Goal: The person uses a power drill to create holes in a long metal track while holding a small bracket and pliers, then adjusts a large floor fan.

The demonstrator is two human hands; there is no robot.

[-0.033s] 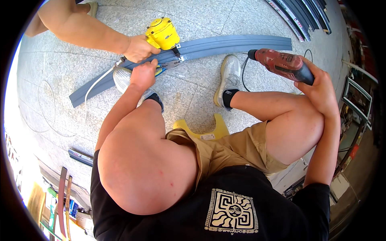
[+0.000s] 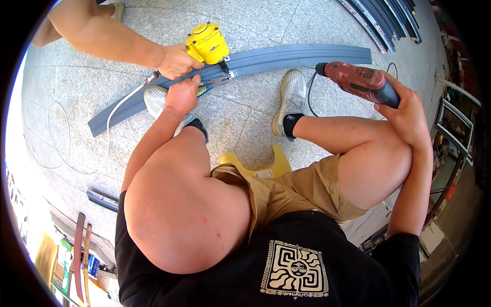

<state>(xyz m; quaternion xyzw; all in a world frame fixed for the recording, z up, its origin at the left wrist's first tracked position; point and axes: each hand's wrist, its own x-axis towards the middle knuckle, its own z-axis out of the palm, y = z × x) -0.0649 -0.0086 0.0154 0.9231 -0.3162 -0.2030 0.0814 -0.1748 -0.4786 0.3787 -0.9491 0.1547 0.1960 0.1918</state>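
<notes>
My left hand (image 2: 182, 94) is closed around the handles of a pair of pliers (image 2: 217, 82), whose jaws lie against the near edge of a long grey metal profile (image 2: 302, 53). In my right hand (image 2: 409, 110) is a red and black power drill (image 2: 355, 79), held over my right knee with its chuck pointing left. Another person's hand (image 2: 176, 61) grips a yellow air-powered tool (image 2: 207, 43). That tool's dark nose comes down on the profile beside the plier jaws, where a small whitish patch shows. What touches exactly at the tip is too small to tell.
The profile lies across the speckled stone floor (image 2: 240, 115), passing by my left shoe (image 2: 156, 102). A pale air hose (image 2: 120, 107) trails from the yellow tool. Beneath me is a yellow stool (image 2: 279, 161). More dark profiles (image 2: 388, 23) lie at the far right; a window-like frame (image 2: 455, 125) stands rightward.
</notes>
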